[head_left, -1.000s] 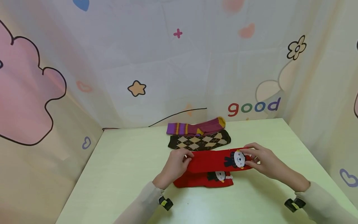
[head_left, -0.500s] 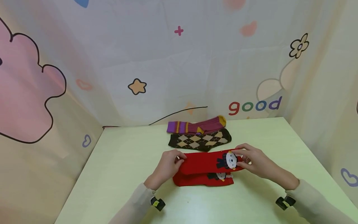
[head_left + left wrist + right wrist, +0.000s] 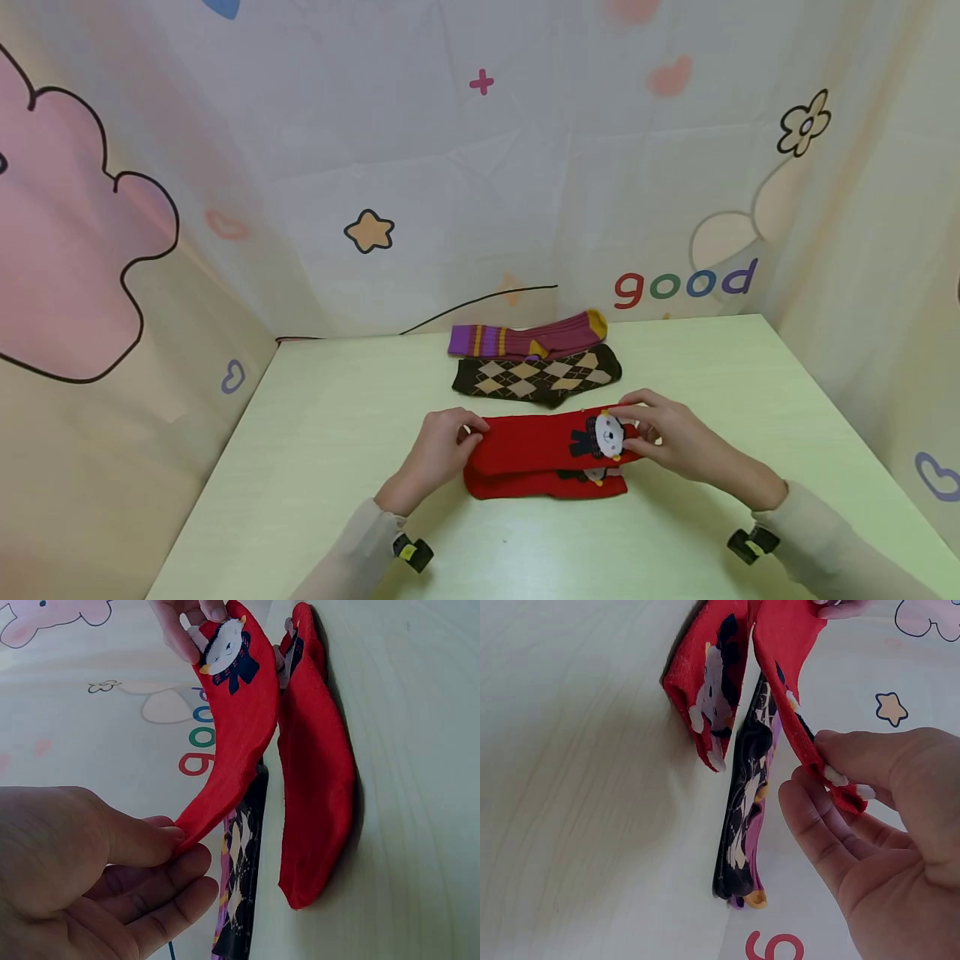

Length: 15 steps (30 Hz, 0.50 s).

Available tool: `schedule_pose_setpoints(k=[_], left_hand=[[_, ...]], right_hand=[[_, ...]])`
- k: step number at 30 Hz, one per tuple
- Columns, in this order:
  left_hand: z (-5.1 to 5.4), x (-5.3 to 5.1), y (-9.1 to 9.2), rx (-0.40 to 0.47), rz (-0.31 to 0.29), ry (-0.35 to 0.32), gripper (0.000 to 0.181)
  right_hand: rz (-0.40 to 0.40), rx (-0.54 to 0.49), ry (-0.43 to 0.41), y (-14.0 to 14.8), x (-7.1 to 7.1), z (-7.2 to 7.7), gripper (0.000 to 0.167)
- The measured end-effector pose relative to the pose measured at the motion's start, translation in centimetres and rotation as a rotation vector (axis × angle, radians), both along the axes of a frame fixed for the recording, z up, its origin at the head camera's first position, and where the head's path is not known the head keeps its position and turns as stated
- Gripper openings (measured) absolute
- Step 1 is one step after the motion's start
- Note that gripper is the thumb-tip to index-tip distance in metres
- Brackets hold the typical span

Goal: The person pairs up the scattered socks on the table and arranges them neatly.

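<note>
A red sock (image 3: 525,442) with a white animal face and a dark scarf is stretched sideways between both hands, held above the table. My left hand (image 3: 438,454) pinches its plain left end between thumb and fingers. The right hand (image 3: 671,435) pinches the opposite end, beside the animal face. Below lies a matching red sock (image 3: 543,486), partly covered by the held one in the head view. In the left wrist view a gap shows between the held sock (image 3: 240,727) and the lying sock (image 3: 319,772).
Behind the red socks lies a dark argyle sock (image 3: 536,377). Against it, farther back, is a purple-maroon sock (image 3: 517,340) with yellow stripes and toe. A printed curtain (image 3: 420,167) rises at the back edge of the pale table (image 3: 337,400).
Both hands have carried the held red sock to the left and slightly nearer, so it covers more of the matching sock. The other socks stay put.
</note>
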<state>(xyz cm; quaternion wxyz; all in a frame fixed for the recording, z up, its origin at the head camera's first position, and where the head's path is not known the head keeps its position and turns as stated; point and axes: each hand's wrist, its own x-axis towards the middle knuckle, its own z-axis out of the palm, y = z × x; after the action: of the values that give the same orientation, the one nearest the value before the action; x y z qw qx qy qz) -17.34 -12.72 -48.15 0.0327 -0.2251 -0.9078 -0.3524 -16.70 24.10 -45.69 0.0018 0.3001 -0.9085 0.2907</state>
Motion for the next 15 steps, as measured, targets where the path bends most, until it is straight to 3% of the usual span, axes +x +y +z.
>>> schedule_pose_setpoints(k=[15], left_hand=[[-0.69, 0.56, -0.97, -0.011, -0.002, -0.024, 0.013]], right_hand=[[0.04, -0.005, -0.02, -0.83, 0.28, -0.68, 0.044]])
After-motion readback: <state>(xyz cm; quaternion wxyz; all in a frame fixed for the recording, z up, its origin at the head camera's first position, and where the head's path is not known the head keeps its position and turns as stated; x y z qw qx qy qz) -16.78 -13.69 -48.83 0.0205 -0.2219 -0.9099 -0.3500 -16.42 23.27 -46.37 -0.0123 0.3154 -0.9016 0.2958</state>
